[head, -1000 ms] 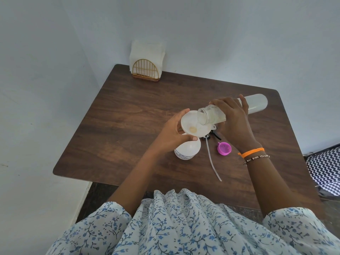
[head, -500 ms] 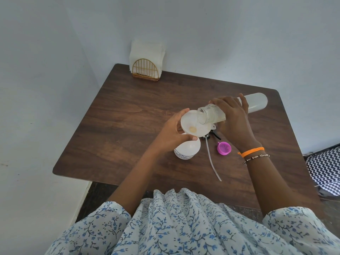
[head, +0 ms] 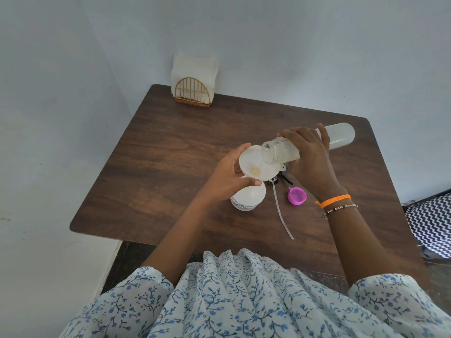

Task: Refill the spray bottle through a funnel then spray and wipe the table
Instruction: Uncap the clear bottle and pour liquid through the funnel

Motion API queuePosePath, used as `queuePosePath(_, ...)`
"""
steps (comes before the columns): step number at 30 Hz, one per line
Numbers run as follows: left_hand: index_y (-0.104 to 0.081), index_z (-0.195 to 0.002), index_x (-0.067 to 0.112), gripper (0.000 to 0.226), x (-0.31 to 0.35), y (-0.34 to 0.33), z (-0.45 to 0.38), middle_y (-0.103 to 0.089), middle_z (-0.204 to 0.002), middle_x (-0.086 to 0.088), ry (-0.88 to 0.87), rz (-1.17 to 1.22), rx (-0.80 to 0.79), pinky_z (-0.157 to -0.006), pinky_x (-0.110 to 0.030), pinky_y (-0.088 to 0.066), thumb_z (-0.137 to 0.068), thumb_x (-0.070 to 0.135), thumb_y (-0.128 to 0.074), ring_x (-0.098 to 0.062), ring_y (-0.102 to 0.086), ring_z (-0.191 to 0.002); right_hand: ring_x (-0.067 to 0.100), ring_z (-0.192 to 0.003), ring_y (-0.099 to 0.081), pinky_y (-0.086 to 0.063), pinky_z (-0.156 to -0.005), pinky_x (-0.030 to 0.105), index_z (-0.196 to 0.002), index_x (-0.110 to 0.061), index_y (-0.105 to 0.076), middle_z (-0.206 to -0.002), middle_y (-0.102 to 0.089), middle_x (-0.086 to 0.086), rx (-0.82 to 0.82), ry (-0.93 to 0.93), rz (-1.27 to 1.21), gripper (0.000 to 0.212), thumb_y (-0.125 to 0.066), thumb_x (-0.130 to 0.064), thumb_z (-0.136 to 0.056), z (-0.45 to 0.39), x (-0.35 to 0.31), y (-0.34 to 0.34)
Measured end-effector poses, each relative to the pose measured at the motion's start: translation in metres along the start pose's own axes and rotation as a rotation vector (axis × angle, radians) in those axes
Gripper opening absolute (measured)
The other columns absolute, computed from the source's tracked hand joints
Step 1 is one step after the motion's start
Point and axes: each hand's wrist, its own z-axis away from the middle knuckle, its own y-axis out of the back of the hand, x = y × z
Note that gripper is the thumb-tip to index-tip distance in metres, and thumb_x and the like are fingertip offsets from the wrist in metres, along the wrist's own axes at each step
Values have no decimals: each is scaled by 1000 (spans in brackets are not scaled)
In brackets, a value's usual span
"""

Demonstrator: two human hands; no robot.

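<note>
- On the brown desk (head: 156, 152), pushed into a white corner, everything sits near the middle.
- My right hand (head: 308, 156) has its grip wrapped round a clear refill bottle (head: 341, 136), tipped almost flat, mouth over the funnel.
- My left hand (head: 225, 176) pinches the white funnel (head: 251, 167) rim, thumb on the near edge.
- The spray bottle (head: 247, 200) stands right under the funnel.
- Napkin holder (head: 194, 90) at the far edge.
- Sprayer tube (head: 280, 211) lies beside it; pink cap (head: 296, 195) just right.

A napkin holder (head: 194, 92) stands at the far table corner.
</note>
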Motion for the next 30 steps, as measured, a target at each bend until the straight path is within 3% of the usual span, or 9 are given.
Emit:
queuePosePath(3,-34,-142,22,89,1,0,0,-43,-136,6,2,11,4,-78,-4,-45,-68,5,-81,-9,-47,-118,27,-104,-57,-15,-111,51,-109,-12,-63,-106,-64,6,0,4,2,57,-77,8,-57,0,-1,0)
queuePosePath(10,-34,-142,22,89,1,0,0,-43,-138,5,0,5,3,-79,-4,-45,-68,7,-81,-9,-47,-119,26,-104,-57,-14,-111,51,-109,-13,-63,-106,-64,5,-3,4,8,59,-78,8,-56,0,1,1)
queuePosePath(27,-34,-143,25,91,-1,0,0,-42,-142,4,10,-17,8,-94,-22,-43,-67,11,-83,-14,-46,-125,26,-105,-57,-14,-111,51,-110,-14,-63,-107,-64,5,-8,9,32,61,-78,9,-56,1,3,1)
queuePosePath(30,-34,-143,24,91,0,0,0,-42,-142,3,6,-11,6,-91,-16,-45,-68,9,-82,-13,-47,-124,24,-104,-56,-13,-111,49,-110,-14,-62,-107,-64,4,-6,10,28,63,-78,10,-54,1,3,0)
